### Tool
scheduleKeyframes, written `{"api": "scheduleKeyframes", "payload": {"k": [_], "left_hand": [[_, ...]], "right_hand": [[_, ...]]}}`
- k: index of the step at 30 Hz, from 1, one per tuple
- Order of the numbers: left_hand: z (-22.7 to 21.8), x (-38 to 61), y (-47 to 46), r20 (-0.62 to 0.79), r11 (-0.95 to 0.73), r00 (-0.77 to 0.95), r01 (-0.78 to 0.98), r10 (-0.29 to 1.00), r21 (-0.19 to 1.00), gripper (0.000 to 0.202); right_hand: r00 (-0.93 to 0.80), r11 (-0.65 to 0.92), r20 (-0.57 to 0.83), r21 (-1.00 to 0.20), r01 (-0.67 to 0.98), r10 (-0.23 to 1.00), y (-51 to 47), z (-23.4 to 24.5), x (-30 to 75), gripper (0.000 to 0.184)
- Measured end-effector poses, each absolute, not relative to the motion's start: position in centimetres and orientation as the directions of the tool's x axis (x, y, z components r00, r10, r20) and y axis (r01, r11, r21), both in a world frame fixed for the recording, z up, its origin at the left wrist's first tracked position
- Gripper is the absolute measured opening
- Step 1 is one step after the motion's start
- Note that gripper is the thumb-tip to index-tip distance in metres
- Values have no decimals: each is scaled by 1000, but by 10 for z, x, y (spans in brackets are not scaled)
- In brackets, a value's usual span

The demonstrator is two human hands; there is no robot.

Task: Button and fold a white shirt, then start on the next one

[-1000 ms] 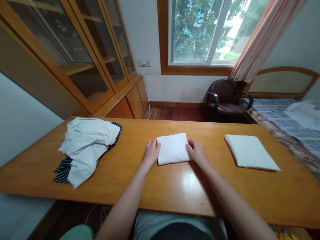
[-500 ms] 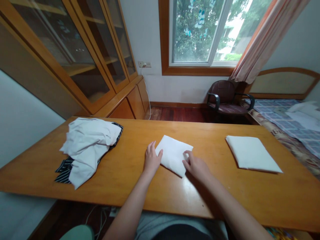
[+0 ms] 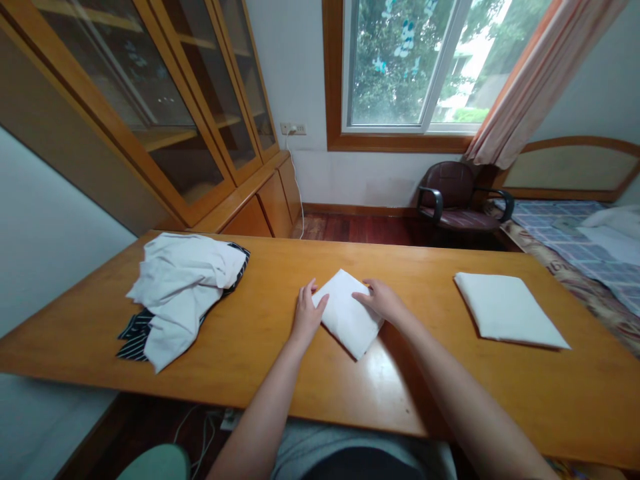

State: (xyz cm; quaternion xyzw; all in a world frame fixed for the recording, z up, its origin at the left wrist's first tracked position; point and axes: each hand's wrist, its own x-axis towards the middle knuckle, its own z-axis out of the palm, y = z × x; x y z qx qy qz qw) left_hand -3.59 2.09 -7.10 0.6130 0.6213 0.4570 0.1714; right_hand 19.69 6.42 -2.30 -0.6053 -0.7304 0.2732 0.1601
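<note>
Fingers (image 3: 310, 293) of your left hand (image 3: 306, 315) lie flat and close together along the left edge of the small folded white cloth (image 3: 346, 315), thumb on top. Your right hand (image 3: 383, 303) rests open on its far right corner, clamping nothing. That cloth sits mid-table on the long orange-brown wooden table (image 3: 300, 393), turned diamond-wise, its long axis running far-left to near-right. It lies between a crumpled heap of white and dark striped garments (image 3: 180, 287) and a larger folded white cloth (image 3: 507, 310).

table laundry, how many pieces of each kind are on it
folded white cloths: 2
crumpled white pile: 1
dark striped garment under that pile: 1
total: 4
</note>
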Motion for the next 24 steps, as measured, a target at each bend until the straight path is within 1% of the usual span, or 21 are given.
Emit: {"api": "scheduleKeyframes", "payload": {"k": [3,5,7,10,12,14,18,21,24], "left_hand": [[-70,-38,19,333,-163,-191,591,923,790,51],[-70,-38,19,339,-161,-199,597,920,786,50],[-70,-37,19,347,-162,-203,602,916,782,50],[-73,-37,20,346,-162,-219,583,912,796,50],[-76,-39,22,320,-151,-236,539,917,829,49],[-78,-41,23,263,-117,-265,464,928,878,48],[-72,-44,25,93,-12,-285,275,954,961,46],[-60,-45,23,-25,62,-247,145,969,987,47],[-48,-45,19,-177,174,-201,-36,963,984,48]], "right_hand": [[-240,60,-215,-614,787,947,67,-21,198,45],[-251,51,-250,-608,792,935,66,-18,201,42],[-236,29,-256,-618,785,937,62,-15,203,40],[-211,-47,-279,-697,716,937,55,-14,206,39],[-203,-97,-292,-757,646,935,51,-16,209,39],[-204,-126,-291,-807,577,935,49,-19,212,38],[-269,-216,-334,-896,388,903,47,-26,220,42],[-317,-327,-395,-912,247,862,47,-28,224,44],[-313,-397,-431,-902,169,846,47,-28,226,41]]}}
